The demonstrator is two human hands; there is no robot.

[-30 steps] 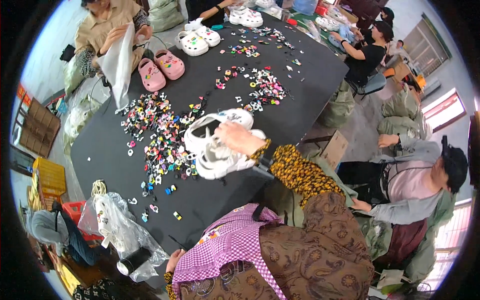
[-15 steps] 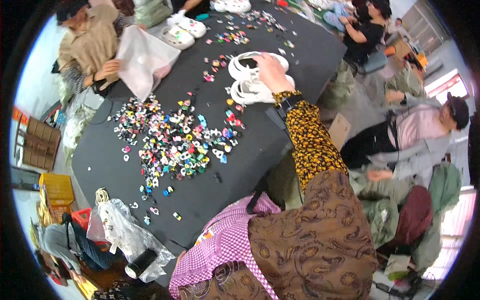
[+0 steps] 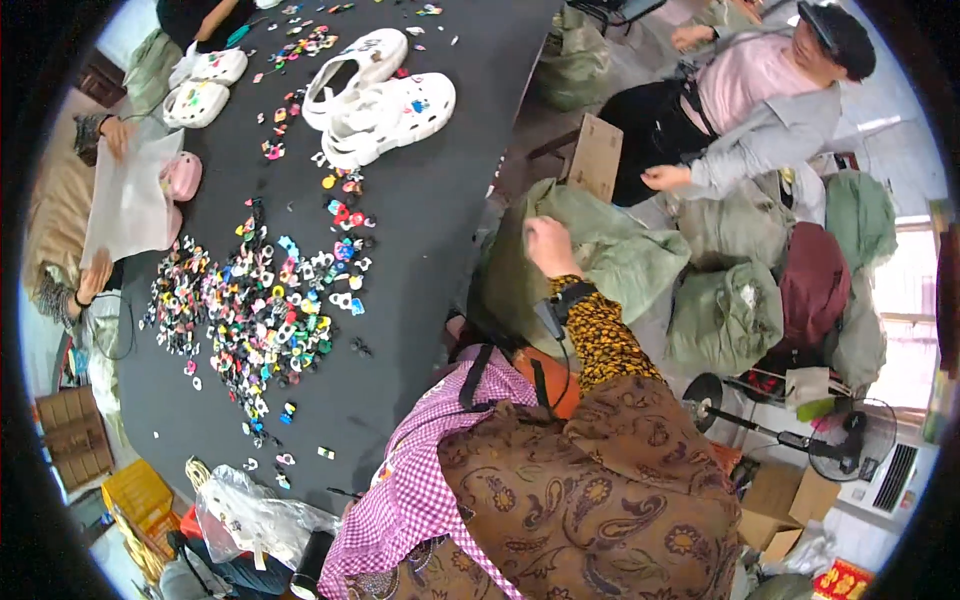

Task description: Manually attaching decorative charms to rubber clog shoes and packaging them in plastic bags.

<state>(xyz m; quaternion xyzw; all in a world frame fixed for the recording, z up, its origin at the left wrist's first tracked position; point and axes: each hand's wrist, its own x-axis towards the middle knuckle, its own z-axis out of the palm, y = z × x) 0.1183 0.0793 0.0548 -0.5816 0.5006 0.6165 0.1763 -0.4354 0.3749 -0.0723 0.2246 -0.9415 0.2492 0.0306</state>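
Head view: right hand (image 3: 548,247) half-curled at green sack (image 3: 620,262), grip unclear; left hand hidden, state can't be told. White clogs (image 3: 398,112) side by side on surface (image 3: 425,235), presumably to keep pair together.

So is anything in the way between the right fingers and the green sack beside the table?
Nothing visible does. The right fingers show against the green sack, with nothing between them in this view; I can't tell whether they touch it.
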